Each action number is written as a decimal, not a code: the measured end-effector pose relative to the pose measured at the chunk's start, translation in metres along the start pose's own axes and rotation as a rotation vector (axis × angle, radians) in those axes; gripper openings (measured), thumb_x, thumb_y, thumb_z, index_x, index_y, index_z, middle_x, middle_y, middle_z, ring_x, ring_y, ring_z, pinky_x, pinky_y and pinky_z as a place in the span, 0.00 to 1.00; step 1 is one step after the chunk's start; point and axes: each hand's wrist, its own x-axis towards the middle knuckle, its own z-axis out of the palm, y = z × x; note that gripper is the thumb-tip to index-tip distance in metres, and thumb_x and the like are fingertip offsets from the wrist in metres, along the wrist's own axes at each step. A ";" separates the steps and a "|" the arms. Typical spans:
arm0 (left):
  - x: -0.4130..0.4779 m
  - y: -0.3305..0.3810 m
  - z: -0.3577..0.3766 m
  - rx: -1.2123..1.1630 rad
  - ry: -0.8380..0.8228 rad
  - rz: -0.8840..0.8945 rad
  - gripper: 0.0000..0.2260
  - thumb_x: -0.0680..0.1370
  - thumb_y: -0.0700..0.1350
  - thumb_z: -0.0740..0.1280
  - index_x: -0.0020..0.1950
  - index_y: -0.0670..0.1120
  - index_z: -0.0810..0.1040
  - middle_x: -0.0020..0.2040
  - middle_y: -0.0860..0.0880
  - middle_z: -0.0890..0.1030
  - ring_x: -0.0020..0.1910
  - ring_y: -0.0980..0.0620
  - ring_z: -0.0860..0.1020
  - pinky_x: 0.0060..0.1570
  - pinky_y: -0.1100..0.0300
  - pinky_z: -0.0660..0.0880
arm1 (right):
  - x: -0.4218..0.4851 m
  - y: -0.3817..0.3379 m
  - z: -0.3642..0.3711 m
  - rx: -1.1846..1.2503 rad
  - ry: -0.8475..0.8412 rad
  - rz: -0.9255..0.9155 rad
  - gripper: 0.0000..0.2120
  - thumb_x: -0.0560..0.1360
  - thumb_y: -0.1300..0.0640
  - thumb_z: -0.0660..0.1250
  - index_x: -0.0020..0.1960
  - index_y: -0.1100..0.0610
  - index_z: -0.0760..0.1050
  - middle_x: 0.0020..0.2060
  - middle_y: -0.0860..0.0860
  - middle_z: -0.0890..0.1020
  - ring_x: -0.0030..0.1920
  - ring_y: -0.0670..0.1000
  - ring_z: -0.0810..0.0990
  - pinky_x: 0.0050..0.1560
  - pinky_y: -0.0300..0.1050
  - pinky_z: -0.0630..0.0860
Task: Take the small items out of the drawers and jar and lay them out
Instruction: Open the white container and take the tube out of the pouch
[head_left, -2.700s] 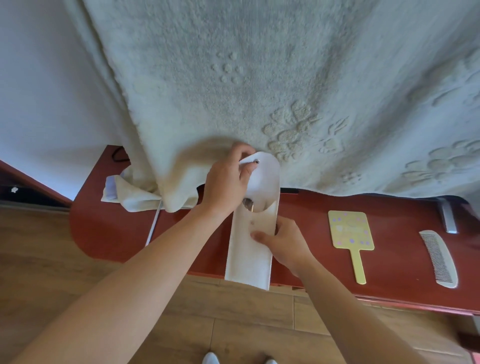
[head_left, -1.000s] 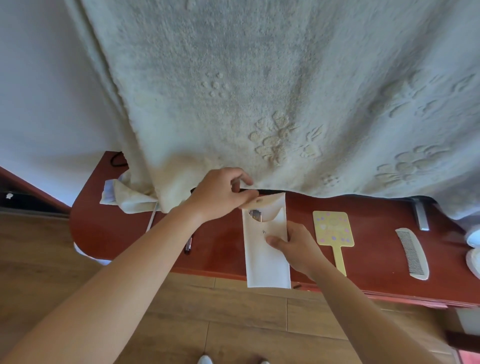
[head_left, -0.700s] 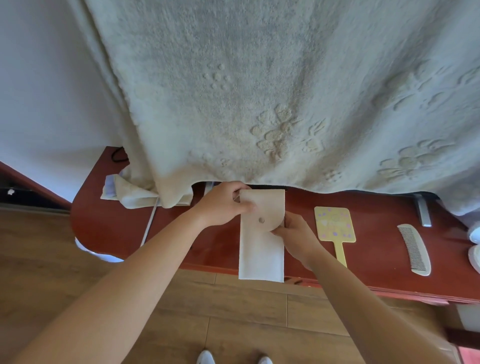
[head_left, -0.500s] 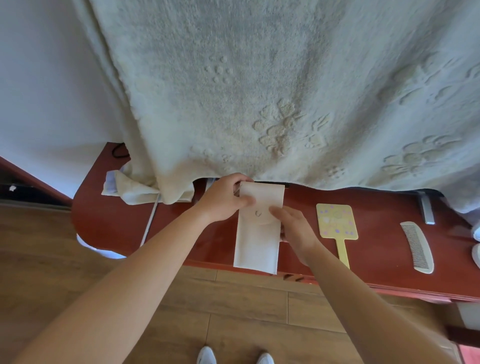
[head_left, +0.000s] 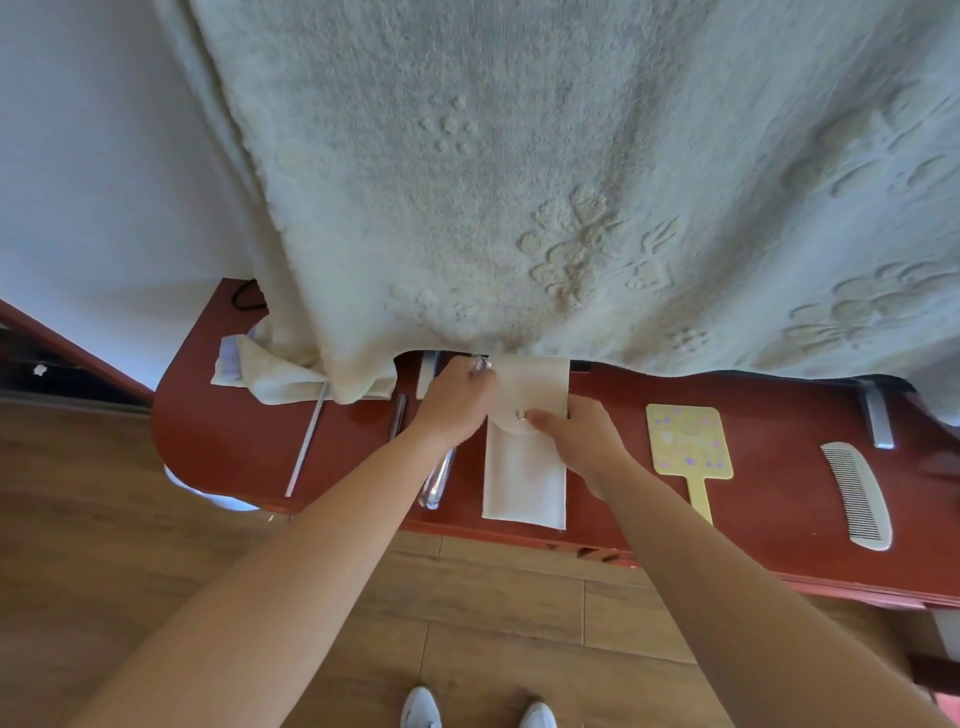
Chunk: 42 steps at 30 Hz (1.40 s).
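- Head view: my left hand (head_left: 457, 402) pinches the pouch (head_left: 524, 467) flap edge; my right hand (head_left: 582, 439) presses its snap.
- Pouch lies on the bench (head_left: 779, 499).
- Risk: pouch overhangs the bench edge; uneven pressure may slide it off.

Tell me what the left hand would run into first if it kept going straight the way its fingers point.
The left hand points up and right, at the top edge of the white pouch. Straight on, it would likely meet the hanging cream blanket just beyond, though depth is unclear.
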 end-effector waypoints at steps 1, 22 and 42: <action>0.003 -0.002 -0.001 -0.044 0.017 -0.052 0.08 0.74 0.48 0.59 0.40 0.46 0.73 0.36 0.48 0.74 0.36 0.48 0.72 0.39 0.54 0.68 | 0.003 0.001 -0.001 -0.014 -0.008 0.025 0.10 0.75 0.53 0.70 0.55 0.54 0.80 0.46 0.47 0.84 0.46 0.49 0.81 0.43 0.43 0.76; 0.017 -0.041 0.016 0.209 0.161 0.087 0.12 0.72 0.41 0.73 0.54 0.45 0.79 0.45 0.51 0.80 0.44 0.54 0.78 0.40 0.71 0.68 | 0.009 0.019 0.000 -0.603 0.340 0.070 0.26 0.65 0.38 0.74 0.56 0.50 0.72 0.48 0.47 0.79 0.47 0.50 0.78 0.43 0.47 0.76; -0.015 -0.075 -0.085 0.504 0.304 0.089 0.03 0.73 0.46 0.68 0.43 0.47 0.80 0.39 0.53 0.79 0.44 0.50 0.78 0.44 0.54 0.76 | -0.007 -0.010 0.077 -0.600 0.202 -0.189 0.03 0.73 0.50 0.62 0.44 0.47 0.74 0.39 0.43 0.78 0.37 0.46 0.76 0.33 0.41 0.68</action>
